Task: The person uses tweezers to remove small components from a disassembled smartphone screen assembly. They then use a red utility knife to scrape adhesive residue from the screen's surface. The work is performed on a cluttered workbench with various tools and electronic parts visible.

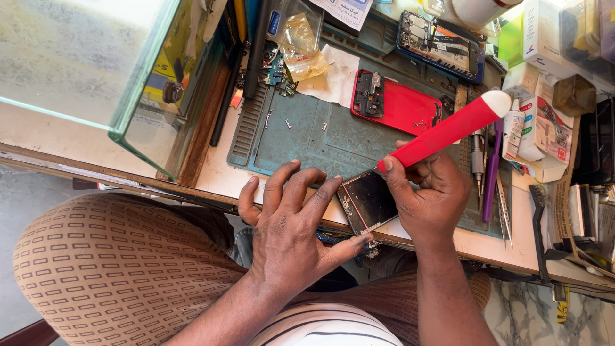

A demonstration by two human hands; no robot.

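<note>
between left hand [291, 224] and right hand [426, 195], phone frame [366, 202].

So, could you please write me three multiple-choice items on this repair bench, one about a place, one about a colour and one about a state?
1. Where does the red back cover lie?
A. on the green mat
B. on the floor
C. inside the glass case

2. What colour is the tool handle in the right hand?
A. blue
B. red with a white tip
C. black

3. How is the phone frame held?
A. lying untouched
B. steadied by the left hand
C. hanging from a cord

A: cover rests on mat. B: handle visibly red, white-ended. B: left fingers grip its edge.
</note>
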